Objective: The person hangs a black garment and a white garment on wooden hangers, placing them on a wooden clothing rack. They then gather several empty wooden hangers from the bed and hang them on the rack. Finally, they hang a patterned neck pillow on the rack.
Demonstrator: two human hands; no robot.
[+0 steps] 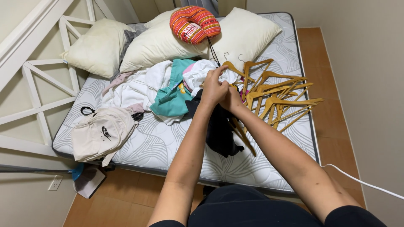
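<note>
Head view, looking down over a bare mattress (pixel 168 147). The left hand (pixel 213 87) and right hand (pixel 232 99) meet above the middle of the bed, forearms stretched forward and converging. The left hand is curled, its fingers bent down and pinched on the top of a black garment (pixel 219 130); the right hand sits just beside and partly behind it, closed on the same spot, though its fingers are mostly hidden and how tightly they grip cannot be told. The garment hangs from the hands and drapes onto the mattress — a wooden hanger (pixel 242 136) shows at its right edge, its arm slanting down toward the viewer.

Just right of the hands lies a heap of wooden hangers (pixel 280 98), overlapping, hooks pointing toward the pillows. Just left of the hands is a pile of clothes: a teal piece (pixel 172 98) on top, white pieces (pixel 139 86) around it. Farther left, near the mattress edge, rests a cream backpack (pixel 101 134).

At the head of the bed lie three pale pillows (pixel 160 44), with a red patterned neck pillow (pixel 194 24) on top — a dark cord hangs from it toward the hands. A white bed frame (pixel 38 90) borders the left side; a white cable (pixel 362 181) crosses the lower right corner over the wooden floor (pixel 328 109).
</note>
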